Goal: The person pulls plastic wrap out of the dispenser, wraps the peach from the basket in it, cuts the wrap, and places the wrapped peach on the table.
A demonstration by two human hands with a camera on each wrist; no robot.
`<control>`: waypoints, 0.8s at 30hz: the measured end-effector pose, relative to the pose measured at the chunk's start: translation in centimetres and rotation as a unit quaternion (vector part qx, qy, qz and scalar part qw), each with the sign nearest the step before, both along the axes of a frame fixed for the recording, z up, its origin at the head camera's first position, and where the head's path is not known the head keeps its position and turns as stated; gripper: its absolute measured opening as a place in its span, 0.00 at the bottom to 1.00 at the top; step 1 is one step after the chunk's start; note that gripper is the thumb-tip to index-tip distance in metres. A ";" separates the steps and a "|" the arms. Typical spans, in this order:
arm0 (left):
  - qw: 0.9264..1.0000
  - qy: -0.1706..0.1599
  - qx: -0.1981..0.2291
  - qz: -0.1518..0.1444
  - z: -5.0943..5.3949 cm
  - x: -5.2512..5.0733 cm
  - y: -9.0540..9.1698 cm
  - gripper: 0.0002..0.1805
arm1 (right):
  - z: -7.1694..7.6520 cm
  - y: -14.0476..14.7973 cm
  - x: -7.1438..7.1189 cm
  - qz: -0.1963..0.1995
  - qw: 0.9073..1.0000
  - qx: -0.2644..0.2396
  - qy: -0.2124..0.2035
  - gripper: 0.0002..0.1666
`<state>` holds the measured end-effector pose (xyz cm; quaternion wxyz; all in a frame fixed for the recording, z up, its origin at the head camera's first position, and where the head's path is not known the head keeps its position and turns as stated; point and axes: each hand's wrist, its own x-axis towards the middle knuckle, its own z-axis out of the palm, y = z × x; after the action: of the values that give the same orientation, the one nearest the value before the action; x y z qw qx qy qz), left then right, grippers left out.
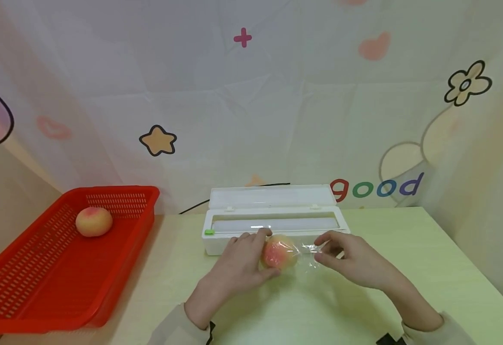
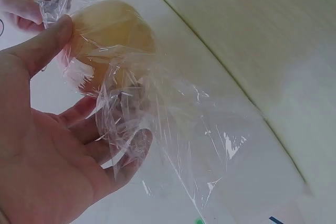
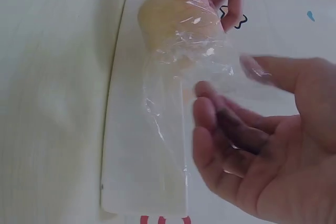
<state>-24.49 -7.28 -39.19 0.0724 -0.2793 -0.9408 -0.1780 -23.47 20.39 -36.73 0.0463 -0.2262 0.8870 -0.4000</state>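
Note:
A pink and yellow peach (image 1: pixel 279 252) is wrapped in clear cling film, held above the table before the white dispenser. My left hand (image 1: pixel 245 261) grips it from the left, thumb (image 2: pixel 52 43) on its near side; its fingers curl beyond it amid loose film. To the peach's right, crumpled cling film (image 1: pixel 309 251) sticks out between the thumb and curled fingers of my right hand (image 1: pixel 350 258). A gap shows between that thumb and the fingertips in the right wrist view, with film (image 3: pixel 226 74) against the thumb. Loose film (image 2: pixel 210 145) also trails from the peach's other side.
Behind the hands stands a white cling film dispenser (image 1: pixel 221 244), lid (image 1: pixel 273 195) raised, with a film roll (image 1: pixel 277 224) inside and a green slider (image 1: pixel 209 232) on its left. At left, a red plastic basket (image 1: pixel 74 287) holds another peach (image 1: pixel 94 222). A printed curtain (image 1: pixel 251 120) hangs behind.

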 end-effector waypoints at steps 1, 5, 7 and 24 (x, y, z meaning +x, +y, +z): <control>1.000 -0.003 0.001 0.001 0.0 0.0 0.0 0.43 | -0.1 0.1 -0.1 -0.001 1.000 -0.011 0.004 0.16; 1.000 -0.009 0.006 0.001 0.1 0.0 -0.2 0.40 | -0.3 0.5 -0.4 -0.023 0.999 -0.044 0.009 0.11; 1.000 -0.013 0.009 0.000 0.1 0.1 -0.3 0.40 | -0.5 0.7 -0.6 -0.037 0.998 -0.047 0.012 0.10; 1.000 0.024 0.006 -0.015 0.7 0.1 -0.9 0.38 | -2.1 3.5 -2.5 0.096 0.991 -0.070 -0.060 0.15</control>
<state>-24.42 -8.18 -38.46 0.0945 -0.2969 -0.9334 -0.1782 -25.95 23.88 -38.78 0.1219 -0.2881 0.8265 -0.4679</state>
